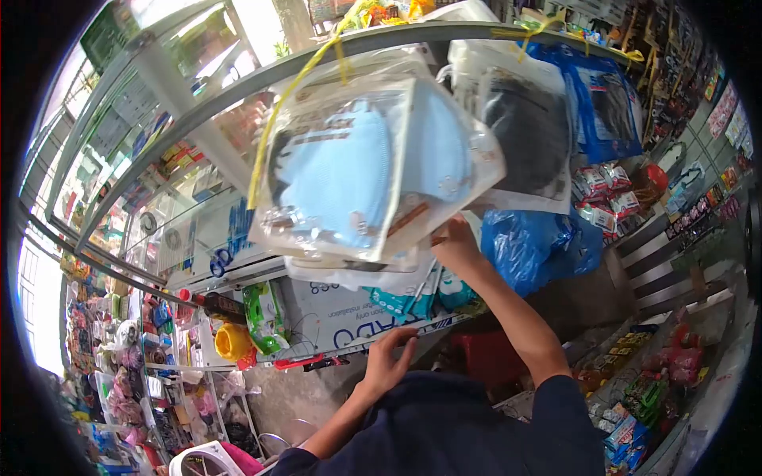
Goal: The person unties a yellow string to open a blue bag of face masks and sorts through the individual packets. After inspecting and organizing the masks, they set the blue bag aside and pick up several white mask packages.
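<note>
Clear plastic packs of light-blue face masks (337,170) hang from the metal rail, in the middle of the view. My right hand (456,244) is at their lower right edge, with its fingers closed on a pack and partly hidden by it. Just right of that hand is a crumpled blue plastic bag (528,247). A clear pack of black masks (528,131) hangs beside the blue ones. My left hand (387,355) is low in front of my body, loosely bent and holding nothing, near the edge of the counter.
A curved metal rail (429,33) with yellow ties crosses the top. Below the packs lie teal packets (401,304) on a printed counter board (317,309). A green packet (264,317) and yellow item (232,341) are at left. A red stool (488,357) stands below.
</note>
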Demonstrator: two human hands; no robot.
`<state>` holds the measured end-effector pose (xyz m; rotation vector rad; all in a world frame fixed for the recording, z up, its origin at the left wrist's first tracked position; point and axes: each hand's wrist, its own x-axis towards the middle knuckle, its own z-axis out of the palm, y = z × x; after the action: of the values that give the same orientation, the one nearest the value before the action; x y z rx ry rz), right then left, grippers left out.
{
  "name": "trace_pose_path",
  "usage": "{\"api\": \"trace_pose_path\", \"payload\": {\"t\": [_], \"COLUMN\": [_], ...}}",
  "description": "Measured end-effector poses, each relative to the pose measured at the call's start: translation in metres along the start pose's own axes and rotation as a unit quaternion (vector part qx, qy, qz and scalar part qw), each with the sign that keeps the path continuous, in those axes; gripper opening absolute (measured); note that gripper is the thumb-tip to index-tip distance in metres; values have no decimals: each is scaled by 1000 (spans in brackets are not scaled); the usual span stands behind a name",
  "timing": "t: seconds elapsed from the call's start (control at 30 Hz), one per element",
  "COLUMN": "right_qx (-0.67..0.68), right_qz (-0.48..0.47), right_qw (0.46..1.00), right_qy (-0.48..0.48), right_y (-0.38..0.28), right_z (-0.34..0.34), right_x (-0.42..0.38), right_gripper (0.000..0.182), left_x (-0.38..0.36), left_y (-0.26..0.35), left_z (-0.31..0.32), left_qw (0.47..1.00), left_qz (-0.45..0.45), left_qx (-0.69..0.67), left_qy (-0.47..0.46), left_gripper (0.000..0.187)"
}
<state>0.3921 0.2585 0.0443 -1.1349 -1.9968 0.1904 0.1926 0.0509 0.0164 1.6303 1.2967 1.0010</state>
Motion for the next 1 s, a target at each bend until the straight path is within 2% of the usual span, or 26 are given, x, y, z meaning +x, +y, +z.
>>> {"api": "trace_pose_path", "payload": {"t": [0.03,0.13,0.17,0.27,0.37,0.43,0.5,0.6,0.63,0.67,0.7,0.77,0.87,1.0], "right_qx": [34,-73,-69,-49,-27,-29,-28,-36,-35,-34,-34,-85,-128,-194], "right_qz": [52,-137,-151,-175,-184,-197,-189,-172,-169,-165,-158,-143,-106,-94], "right_qw": [998,988,986,983,982,978,981,984,983,982,985,981,969,940], "right_qy": [0,8,6,8,38,55,26,-38,-62,-85,-67,-96,-183,-264], "right_y": [-9,-39,-46,-68,-91,-110,-130,-158,-166,-174,-185,-205,-226,-230], "right_z": [-2,-29,-37,-60,-78,-92,-110,-131,-132,-132,-129,-126,-119,-92], "right_x": [-5,-29,-40,-79,-105,-111,-109,-104,-101,-97,-88,-66,-27,5], "right_gripper": [21,21,21,22,24,25,25,21,21,20,20,19,20,24], "left_x": [-6,-19,-25,-8,11,24,28,22,23,22,19,14,7,11], "left_y": [-4,-14,-33,-9,7,8,8,-14,-25,-37,-47,-67,-94,-117], "left_z": [-8,-32,-44,-68,-70,-59,-46,-21,-17,-13,-8,2,16,31], "left_qw": [1000,992,995,982,989,986,975,955,947,940,933,917,869,751], "left_qz": [2,12,14,106,84,112,119,124,180,186,186,142,18,-142], "left_qx": [1,6,10,97,118,74,-10,-127,-100,-119,-138,-204,-342,-528], "left_qy": [31,122,100,126,-10,-103,-186,-235,-245,-258,-274,-311,-358,-369], "left_gripper": [21,24,54,107,145,147,153,156,161,156,153,147,137,125]}}
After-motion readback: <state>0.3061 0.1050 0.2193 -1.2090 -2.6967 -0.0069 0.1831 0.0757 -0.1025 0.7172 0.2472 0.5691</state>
